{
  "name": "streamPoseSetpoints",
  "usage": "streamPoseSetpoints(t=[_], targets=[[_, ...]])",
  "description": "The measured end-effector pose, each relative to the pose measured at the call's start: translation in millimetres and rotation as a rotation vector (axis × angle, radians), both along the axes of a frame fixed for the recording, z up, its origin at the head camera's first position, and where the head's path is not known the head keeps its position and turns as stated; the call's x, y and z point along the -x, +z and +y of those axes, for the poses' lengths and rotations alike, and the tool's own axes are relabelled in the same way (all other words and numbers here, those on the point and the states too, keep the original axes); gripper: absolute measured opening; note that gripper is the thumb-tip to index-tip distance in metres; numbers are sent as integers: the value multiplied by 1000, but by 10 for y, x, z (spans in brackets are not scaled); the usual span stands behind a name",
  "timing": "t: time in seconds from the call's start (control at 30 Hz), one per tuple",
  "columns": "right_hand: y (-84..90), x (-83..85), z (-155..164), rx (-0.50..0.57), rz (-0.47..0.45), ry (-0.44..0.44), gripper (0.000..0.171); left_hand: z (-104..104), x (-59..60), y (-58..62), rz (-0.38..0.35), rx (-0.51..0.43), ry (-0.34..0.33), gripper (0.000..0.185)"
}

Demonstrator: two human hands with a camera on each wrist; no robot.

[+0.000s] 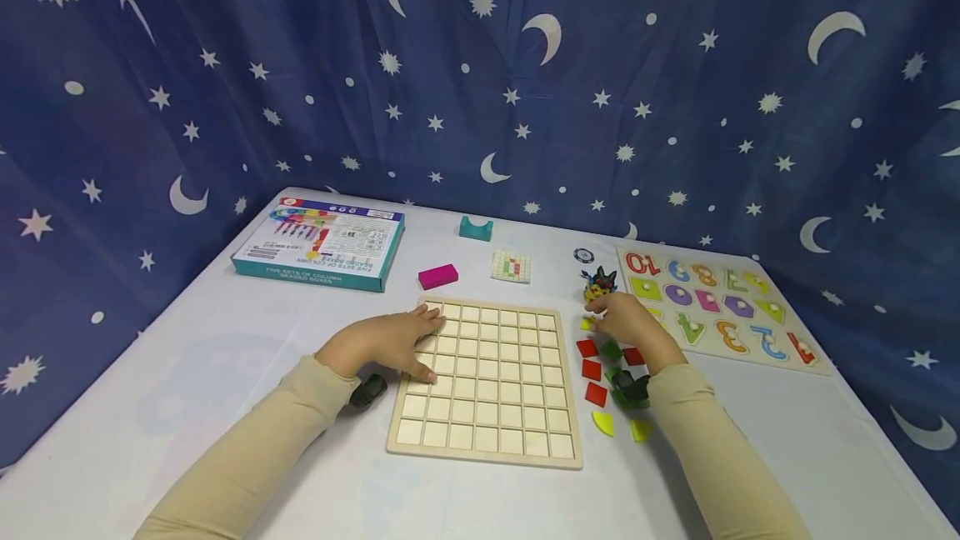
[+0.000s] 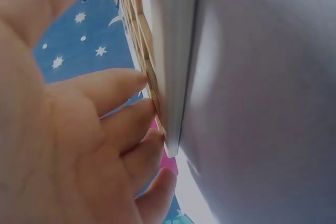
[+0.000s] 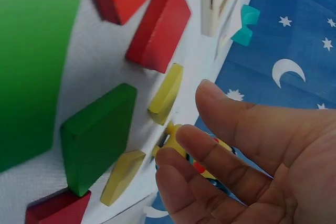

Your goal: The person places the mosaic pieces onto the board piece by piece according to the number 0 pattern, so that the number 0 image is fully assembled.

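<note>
Left hand (image 1: pixel 386 343) lies flat, fingers straight, on the left edge of the wooden grid board (image 1: pixel 491 382) mid-table; right hand (image 1: pixel 628 323) hovers loosely open over the small coloured wooden pieces (image 1: pixel 600 369) right of the board, holding nothing. Pieces look light, rigid, smooth, so pinch across the thin edges. Board looks stiff and light and likely slides, so keep the palm on it.

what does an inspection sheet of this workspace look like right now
surface: white table, lit evenly.
job's things: wooden grid board, all cells bare; red, green and yellow pieces loose to its right.
clutter: teal box, pink block, teal block, small grid card, small toy figure, number puzzle.
hands: left hand rests flat on the board's left edge, fingers straight; right hand hovers over the pieces beside the toy figure, fingers loosely bent, holding nothing.
cables: nothing seen.
surroundings: blue star-and-moon cloth behind.
</note>
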State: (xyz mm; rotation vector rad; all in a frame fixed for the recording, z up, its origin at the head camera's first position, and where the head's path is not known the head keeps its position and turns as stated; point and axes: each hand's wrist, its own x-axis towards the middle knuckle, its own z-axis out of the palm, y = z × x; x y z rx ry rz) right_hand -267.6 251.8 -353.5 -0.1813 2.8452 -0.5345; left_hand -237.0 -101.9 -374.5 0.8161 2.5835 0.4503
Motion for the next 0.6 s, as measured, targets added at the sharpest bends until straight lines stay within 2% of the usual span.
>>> streamPoseSetpoints(t=[0.17,0.6], targets=[[-36,37,-3,-21,-11,5,37,-6,2,-17,7,21,-5,93],[-96,84,-58,-56,-63,-96,34,-6,-8,-23,11,37,-30,92]])
